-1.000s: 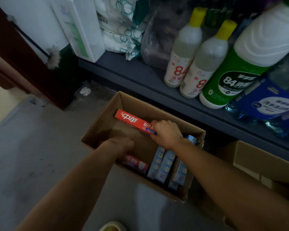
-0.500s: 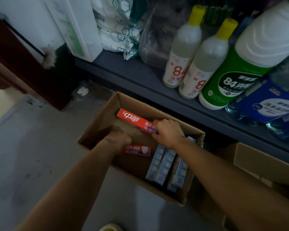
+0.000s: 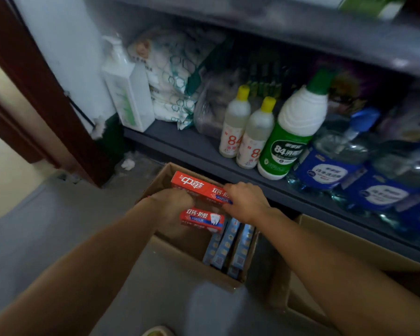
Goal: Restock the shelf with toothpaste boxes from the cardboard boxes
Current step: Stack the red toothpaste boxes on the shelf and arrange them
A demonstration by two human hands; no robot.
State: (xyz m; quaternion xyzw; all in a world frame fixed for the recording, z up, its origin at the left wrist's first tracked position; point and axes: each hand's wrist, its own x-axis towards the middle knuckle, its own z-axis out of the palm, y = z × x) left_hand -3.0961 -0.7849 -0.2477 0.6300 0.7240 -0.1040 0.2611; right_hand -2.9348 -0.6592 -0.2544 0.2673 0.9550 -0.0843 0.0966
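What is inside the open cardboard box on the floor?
Inside the cardboard box: two red toothpaste boxes, one gripped in each of the hands, and blue toothpaste boxes standing on edge. The arms hide part of the bottom.

Cardboard box [image 3: 172,248] on the floor before the shelf [image 3: 180,146].

Cardboard, card and plastic by the shelf

Matt brown cardboard box [image 3: 180,257]; glossy printed red toothpaste box [image 3: 199,187]; smooth plastic bleach bottle [image 3: 294,132]; matt grey shelf [image 3: 180,144]; dull, rough floor [image 3: 46,226].
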